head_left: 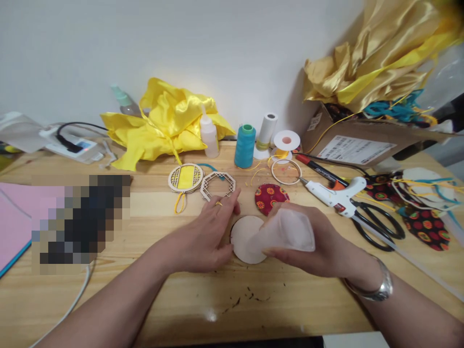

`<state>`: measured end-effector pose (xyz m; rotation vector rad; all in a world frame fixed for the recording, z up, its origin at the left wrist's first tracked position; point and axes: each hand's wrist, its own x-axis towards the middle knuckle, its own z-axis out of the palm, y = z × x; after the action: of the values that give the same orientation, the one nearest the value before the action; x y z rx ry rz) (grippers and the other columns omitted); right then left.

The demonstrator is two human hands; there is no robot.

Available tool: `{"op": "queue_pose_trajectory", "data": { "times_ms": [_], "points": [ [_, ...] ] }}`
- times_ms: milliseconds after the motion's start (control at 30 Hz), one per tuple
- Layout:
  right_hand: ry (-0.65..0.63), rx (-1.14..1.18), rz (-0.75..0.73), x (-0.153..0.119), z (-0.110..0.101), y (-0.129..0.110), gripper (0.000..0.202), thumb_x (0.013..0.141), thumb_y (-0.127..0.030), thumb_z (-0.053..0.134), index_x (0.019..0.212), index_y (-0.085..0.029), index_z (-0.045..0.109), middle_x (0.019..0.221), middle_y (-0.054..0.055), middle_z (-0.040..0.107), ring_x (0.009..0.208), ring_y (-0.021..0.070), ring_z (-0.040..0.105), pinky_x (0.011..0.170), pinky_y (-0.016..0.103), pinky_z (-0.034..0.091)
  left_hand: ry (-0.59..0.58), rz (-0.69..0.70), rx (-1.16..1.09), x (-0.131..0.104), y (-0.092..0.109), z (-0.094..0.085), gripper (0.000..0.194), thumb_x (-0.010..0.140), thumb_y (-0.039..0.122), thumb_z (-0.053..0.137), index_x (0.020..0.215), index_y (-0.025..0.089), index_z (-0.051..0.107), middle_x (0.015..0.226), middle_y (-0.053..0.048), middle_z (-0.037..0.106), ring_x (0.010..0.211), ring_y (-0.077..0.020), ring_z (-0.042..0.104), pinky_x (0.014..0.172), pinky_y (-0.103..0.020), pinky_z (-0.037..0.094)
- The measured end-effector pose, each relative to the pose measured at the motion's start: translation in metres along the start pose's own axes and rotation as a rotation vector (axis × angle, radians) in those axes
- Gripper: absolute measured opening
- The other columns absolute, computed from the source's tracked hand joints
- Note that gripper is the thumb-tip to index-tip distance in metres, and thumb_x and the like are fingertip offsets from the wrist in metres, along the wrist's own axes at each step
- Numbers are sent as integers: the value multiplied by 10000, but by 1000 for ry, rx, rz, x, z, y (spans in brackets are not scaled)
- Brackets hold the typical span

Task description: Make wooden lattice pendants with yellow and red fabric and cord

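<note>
My right hand [324, 241] is wrapped round a translucent white squeeze bottle [292, 229], tipped with its base towards me and its narrow end down over a round pale disc [246, 232]. The bottle's tip is hard to make out. My left hand [203, 234] lies at the disc's left edge with fingers stretched out, the thumb close against the rim. Just beyond its fingertips is an octagonal wooden lattice frame [205, 188]. Behind the disc lies a dark red patterned fabric circle [270, 197], partly covered by my right hand.
A glue gun [328, 195], black-handled scissors [379, 220] and a thin wooden ring [286, 172] lie to the right. Teal thread [245, 147], another bottle [209, 137] and yellow satin [163, 121] stand along the wall. A cardboard box [348, 135] is back right.
</note>
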<state>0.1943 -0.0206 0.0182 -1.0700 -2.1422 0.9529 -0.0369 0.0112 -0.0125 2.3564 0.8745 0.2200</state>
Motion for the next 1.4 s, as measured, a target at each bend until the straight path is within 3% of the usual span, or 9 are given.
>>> {"op": "queue_pose_trajectory", "data": {
  "times_ms": [267,533,700,833,1000,1200,1333,1400],
  "points": [
    [179,-102,39,0,-2,11,197,770,-341,661,821,-198,535,737,-5,587,607,113,520,517,230,402,1,-18,-7,-1,1,0,952,719,137,525,1457,160,-76,1248,-131,437,1176,-296,353,1021,-521,299],
    [49,-13,4,0,0,5,183,779,-303,653,779,-192,508,680,-33,555,565,82,485,510,205,398,-23,-49,-12,-1,2,0,956,721,154,528,1457,120,-81,1257,-150,421,1193,-305,336,1032,-515,285],
    [99,-12,44,0,0,5,206,772,-320,663,768,-187,506,687,-26,561,575,88,492,510,206,405,-34,-53,2,-2,3,1,959,726,139,511,1454,138,-114,1260,-143,421,1193,-307,334,1037,-528,267],
    [53,-16,61,0,-1,5,194,774,-324,661,789,-189,522,696,-27,570,583,88,500,524,210,414,-27,-50,-13,-1,2,0,966,723,137,516,1455,170,-114,1241,-131,425,1177,-304,339,1018,-524,294],
    [175,-96,13,0,-4,9,183,767,-296,668,806,-199,517,743,-14,576,614,99,516,499,215,384,-22,-41,-14,-1,1,0,968,721,135,520,1456,160,-111,1237,-127,422,1164,-287,343,1030,-505,286],
    [140,-96,-12,-1,-9,8,162,767,-279,665,796,-201,526,735,-16,599,612,104,536,494,214,396,-26,-38,-9,-2,1,1,953,741,162,511,1455,160,-119,1242,-128,426,1174,-293,335,1034,-517,272],
    [222,-74,24,-1,-15,7,137,766,-290,670,814,-216,565,720,-15,618,582,114,559,500,232,446,-26,-50,-40,-1,3,0,938,745,178,528,1460,176,-79,1243,-131,431,1178,-304,346,1016,-535,285],
    [299,-66,44,-2,-18,8,141,760,-314,681,829,-231,590,728,-5,641,598,139,591,524,262,487,40,-34,-82,-1,4,-3,897,756,178,535,1464,202,-17,1236,-124,442,1170,-301,363,1005,-538,293]
  ]
}}
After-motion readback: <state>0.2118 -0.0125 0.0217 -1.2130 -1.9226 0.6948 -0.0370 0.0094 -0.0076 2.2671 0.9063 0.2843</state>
